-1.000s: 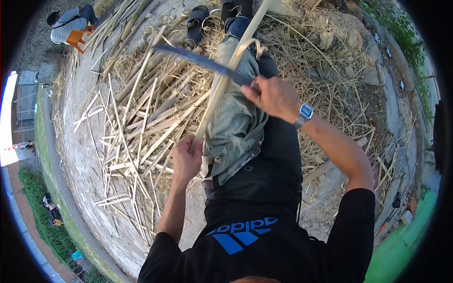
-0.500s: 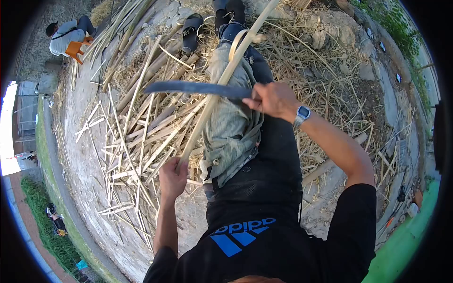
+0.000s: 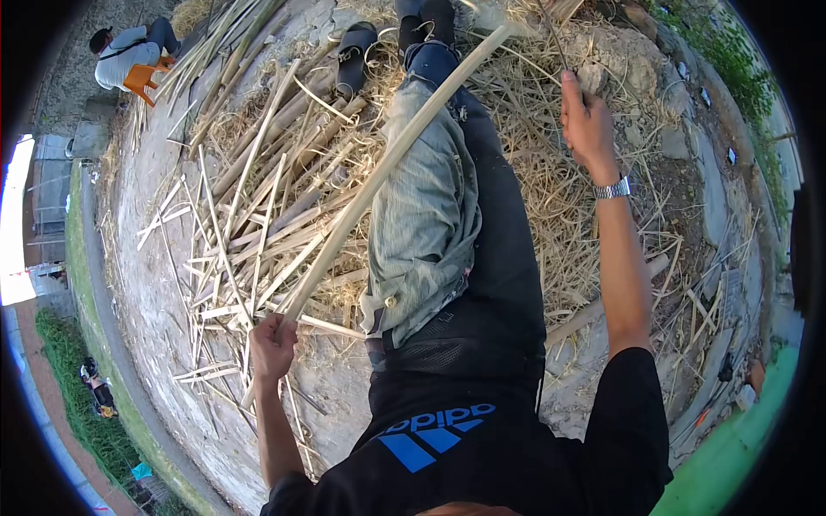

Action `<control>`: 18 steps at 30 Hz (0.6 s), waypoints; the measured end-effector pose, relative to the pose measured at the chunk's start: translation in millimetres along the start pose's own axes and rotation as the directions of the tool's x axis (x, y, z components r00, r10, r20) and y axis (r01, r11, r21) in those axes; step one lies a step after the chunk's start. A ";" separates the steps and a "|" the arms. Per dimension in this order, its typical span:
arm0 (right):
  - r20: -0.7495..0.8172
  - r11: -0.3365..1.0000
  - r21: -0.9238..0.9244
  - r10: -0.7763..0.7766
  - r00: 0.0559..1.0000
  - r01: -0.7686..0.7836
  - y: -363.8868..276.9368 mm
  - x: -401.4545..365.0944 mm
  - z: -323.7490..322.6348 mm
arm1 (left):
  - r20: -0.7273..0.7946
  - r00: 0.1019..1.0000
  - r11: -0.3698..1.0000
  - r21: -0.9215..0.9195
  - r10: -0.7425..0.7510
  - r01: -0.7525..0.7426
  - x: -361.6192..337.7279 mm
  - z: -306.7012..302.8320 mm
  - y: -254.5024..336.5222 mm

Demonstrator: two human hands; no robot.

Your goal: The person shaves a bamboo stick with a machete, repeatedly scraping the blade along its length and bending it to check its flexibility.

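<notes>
My left hand (image 3: pixel 274 346) is closed round the near end of a long split bamboo strip (image 3: pixel 379 176). The strip slants up and away to the right, above the grey-green cloth (image 3: pixel 422 215) that covers one of my legs. Off to the right, my right hand (image 3: pixel 588 129) grips a long-bladed knife (image 3: pixel 551 33), held apart from the strip. Its blade points away from me and shows almost edge-on as a thin dark line; the handle is mostly hidden in my fingers.
Many cut bamboo strips and poles (image 3: pixel 258 249) lie heaped to my left. Curled shavings (image 3: pixel 564 258) cover the ground on the right. A dark sandal (image 3: pixel 353 64) lies near my feet. Another person (image 3: pixel 131 60) sits on an orange chair (image 3: pixel 144 79) at the far left.
The knife has swung from lying across the strip to out at the right, pointing away. My left hand has moved left and down with the strip; a curl of shaving on it is gone.
</notes>
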State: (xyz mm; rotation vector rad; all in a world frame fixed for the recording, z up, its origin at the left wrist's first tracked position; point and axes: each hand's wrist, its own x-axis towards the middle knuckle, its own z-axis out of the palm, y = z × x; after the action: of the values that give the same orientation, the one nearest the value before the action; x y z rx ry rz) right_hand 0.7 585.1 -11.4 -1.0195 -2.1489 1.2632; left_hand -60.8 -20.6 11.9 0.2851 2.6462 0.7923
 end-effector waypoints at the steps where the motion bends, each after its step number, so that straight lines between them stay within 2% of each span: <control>1: 0.073 0.994 0.105 0.020 0.997 -0.028 -1.9 -8.4 3.4 | -0.009 1.000 1.000 -0.026 -0.011 0.011 0.6 1.0 1.0; 4: 0.137 0.989 0.145 -0.017 0.990 -0.004 -14.5 -31.4 13.8 | -0.026 1.000 0.996 -0.086 0.016 -0.018 6.4 4.0 -3.1; 6: 0.158 0.986 0.158 -0.070 0.985 0.045 -8.4 -36.9 24.6 | -0.030 0.999 0.999 -0.023 0.027 -0.027 9.8 4.4 0.1; 8: 0.171 0.973 -0.043 -0.215 0.961 0.226 -3.2 -43.2 36.2 | -0.075 0.997 0.999 0.043 0.028 -0.024 14.4 9.5 11.0; 9: 0.189 0.987 -0.009 -0.156 0.969 0.161 -15.8 -56.6 41.6 | -0.080 0.993 0.993 0.091 0.086 -0.079 16.9 11.6 18.5; 10: 0.194 0.986 -0.007 -0.161 0.968 0.166 -21.3 -66.9 49.2 | -0.086 0.993 0.993 0.089 0.082 -0.074 19.3 18.8 24.2; 12: 0.305 0.961 -0.083 -0.227 0.925 0.263 -23.9 -88.1 67.4 | -0.158 0.975 0.986 0.071 0.158 -0.148 23.9 38.4 38.0; 14: 0.412 0.959 -0.059 -0.231 0.882 0.279 -22.8 -118.5 93.1 | -0.125 0.983 0.988 0.090 0.138 -0.128 27.2 53.2 61.9; 18: 0.677 0.873 -0.229 -0.175 0.715 0.430 -41.8 -166.0 110.5 | -0.136 0.984 0.989 0.106 0.119 -0.105 33.6 73.6 67.5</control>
State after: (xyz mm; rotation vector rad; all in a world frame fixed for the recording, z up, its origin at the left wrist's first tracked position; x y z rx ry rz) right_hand 14.0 382.7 -29.5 -0.2995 -3.0231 1.1587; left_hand -56.4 80.7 -16.8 0.4218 2.8295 0.7423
